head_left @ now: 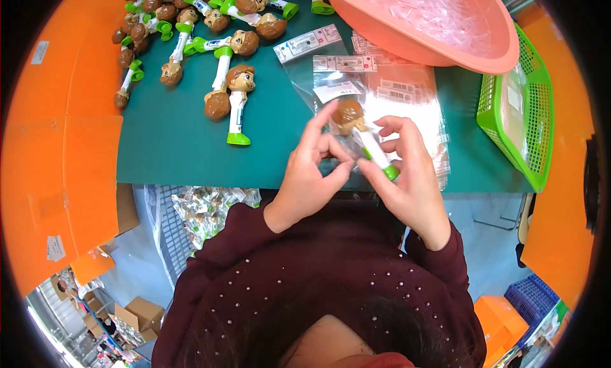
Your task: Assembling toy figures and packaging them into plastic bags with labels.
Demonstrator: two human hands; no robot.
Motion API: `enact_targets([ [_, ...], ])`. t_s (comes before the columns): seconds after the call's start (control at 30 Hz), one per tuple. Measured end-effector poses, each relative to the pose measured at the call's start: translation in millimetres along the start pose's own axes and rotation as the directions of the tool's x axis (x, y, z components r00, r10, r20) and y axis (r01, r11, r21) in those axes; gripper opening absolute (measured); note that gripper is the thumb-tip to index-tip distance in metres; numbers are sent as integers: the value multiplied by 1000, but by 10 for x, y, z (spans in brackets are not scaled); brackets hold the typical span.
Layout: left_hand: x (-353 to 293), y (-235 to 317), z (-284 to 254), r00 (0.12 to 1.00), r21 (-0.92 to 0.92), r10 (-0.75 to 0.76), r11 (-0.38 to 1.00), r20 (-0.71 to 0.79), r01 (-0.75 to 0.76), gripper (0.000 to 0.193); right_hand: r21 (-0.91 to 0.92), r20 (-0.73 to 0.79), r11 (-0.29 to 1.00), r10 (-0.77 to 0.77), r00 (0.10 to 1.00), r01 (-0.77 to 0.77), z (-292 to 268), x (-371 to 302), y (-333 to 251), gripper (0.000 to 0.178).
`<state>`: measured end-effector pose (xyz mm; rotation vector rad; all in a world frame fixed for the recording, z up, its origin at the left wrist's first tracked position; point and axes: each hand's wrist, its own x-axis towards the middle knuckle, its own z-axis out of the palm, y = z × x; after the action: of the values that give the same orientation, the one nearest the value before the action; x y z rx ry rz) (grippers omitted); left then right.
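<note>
A candy dispenser (pixel 374 146) with a brown-haired head, white stem and green foot lies tilted between my hands, over a clear plastic bag (pixel 324 88) with a printed header strip. Whether it is fully inside the bag is hard to see. My right hand (pixel 412 177) curls around the stem and foot, thumb on the near side. On the other side, my left hand (pixel 312 174) reaches its index finger up beside the head, its thumb and other fingers bent together at the bag's near part. More flat clear bags (pixel 410 97) are stacked beneath and to the right.
Many similar dispensers (pixel 238 107) lie at the far left of the green table (pixel 165 145). A pink basin (pixel 439 56) of clear plastic pieces stands far right, beside a green basket (pixel 541 113). Below the table, a crate (pixel 167 228) holds bagged items. Orange panels (pixel 89 177) flank the left.
</note>
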<state>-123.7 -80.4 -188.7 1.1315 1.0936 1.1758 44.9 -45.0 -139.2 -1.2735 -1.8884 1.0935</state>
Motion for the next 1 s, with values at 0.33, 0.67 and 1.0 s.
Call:
enact_targets([
  [0.33,-346,15,-316,966,-90,17,996,259,7,87,114,-44,984,-132,990,136,408,-49,-31,28],
  [0.67,-608,-69,-696,982,-225,-79,967,169,117,90,-441,147,727,-520,841,527,730,-5,-118,40],
  [1.0,-682,-167,-918,992,-73,-2,997,123,11,91,-242,-36,809,-558,829,535,1227,82,82,44],
])
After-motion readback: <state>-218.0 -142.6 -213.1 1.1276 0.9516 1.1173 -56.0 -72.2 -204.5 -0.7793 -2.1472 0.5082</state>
